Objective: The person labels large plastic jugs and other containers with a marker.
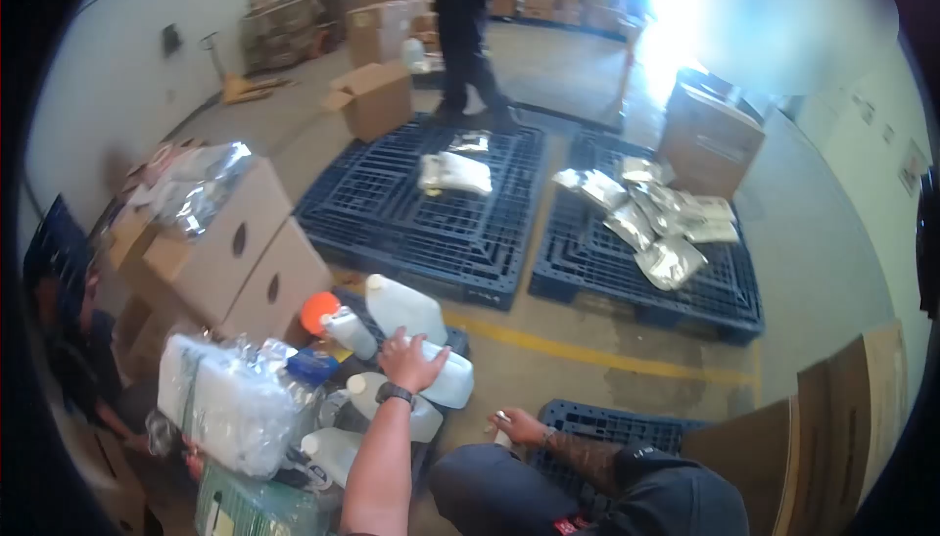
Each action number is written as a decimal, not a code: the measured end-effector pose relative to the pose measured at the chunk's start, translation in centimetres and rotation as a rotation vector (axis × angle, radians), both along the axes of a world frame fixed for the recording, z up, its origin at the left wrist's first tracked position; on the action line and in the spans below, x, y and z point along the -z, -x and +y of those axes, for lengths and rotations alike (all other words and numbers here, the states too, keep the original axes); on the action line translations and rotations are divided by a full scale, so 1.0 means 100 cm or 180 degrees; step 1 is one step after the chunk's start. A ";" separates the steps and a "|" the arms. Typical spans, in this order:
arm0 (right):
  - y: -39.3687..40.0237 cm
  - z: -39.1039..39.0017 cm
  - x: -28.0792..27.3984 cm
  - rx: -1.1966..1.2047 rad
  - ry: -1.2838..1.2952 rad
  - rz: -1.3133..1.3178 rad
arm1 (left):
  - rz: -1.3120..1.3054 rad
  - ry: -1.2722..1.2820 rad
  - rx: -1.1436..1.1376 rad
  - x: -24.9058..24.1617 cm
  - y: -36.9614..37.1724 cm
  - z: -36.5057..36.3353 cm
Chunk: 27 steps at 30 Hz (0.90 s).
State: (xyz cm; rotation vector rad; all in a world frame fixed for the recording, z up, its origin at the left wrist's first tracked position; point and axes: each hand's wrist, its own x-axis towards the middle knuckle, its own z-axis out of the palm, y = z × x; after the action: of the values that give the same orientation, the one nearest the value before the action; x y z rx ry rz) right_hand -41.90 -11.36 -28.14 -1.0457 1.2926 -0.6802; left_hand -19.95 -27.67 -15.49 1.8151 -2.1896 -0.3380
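My left hand [411, 365], with a dark watch at the wrist, reaches over a translucent white plastic jug [452, 379] and grips its near end. Other white jugs stand close by: one behind the hand [403, 307] and one in front [423, 420], beside my forearm. Low over my knee, my right hand [521, 428] is closed around a small white object [502, 435], mostly hidden by the fingers; I cannot tell what it is. A smaller white bottle [351, 332] and a round orange lid [318, 313] are left of the jugs.
Silver pouches [670, 262] lie on the right blue pallet [587, 277], and white packs [458, 174] on the left one [343, 233]. Cardboard boxes [264, 272] and a plastic-wrapped bundle [230, 404] crowd the left. A cardboard sheet [832, 428] stands at right. Another person [465, 37] stands beyond the pallets.
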 end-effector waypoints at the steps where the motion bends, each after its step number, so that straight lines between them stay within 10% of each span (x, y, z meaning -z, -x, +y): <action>1: -0.001 0.004 0.002 -0.0100 0.0265 0.0314 | 0.0055 0.0037 0.0020 -0.001 -0.001 0.003; 6: -0.018 0.012 -0.083 -0.0623 -0.0038 0.0504 | 0.0290 0.0738 0.0501 0.008 -0.030 0.044; 7: 0.017 0.016 0.008 -0.0956 -0.0011 0.0517 | 0.0261 0.0754 0.0513 -0.005 -0.037 0.059; 8: 0.016 0.009 0.087 0.0233 -0.0692 -0.0899 | 0.0231 0.0744 0.0533 -0.009 -0.043 0.070; 13: -0.033 -0.030 0.070 -0.0227 -0.1314 -0.1048 | -0.0042 0.0469 0.0121 -0.018 -0.083 0.124; 19: -0.044 -0.010 0.022 0.1093 -0.1874 -0.1684 | -0.0143 0.0275 0.0111 0.002 -0.102 0.143; 23: -0.043 0.005 -0.015 -0.0470 0.0115 0.0789 | 0.0084 0.0124 0.0190 0.014 -0.107 0.146; 27: -0.047 0.021 0.004 0.0057 0.0734 -0.0081 | 0.0059 -0.0093 0.0343 0.028 -0.111 0.138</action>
State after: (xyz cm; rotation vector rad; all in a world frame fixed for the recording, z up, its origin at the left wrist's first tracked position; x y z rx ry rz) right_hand -37.24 -9.28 -28.58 -1.2086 1.2226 -0.8688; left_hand -8.84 -13.84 -18.24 1.7052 -2.2864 -0.4098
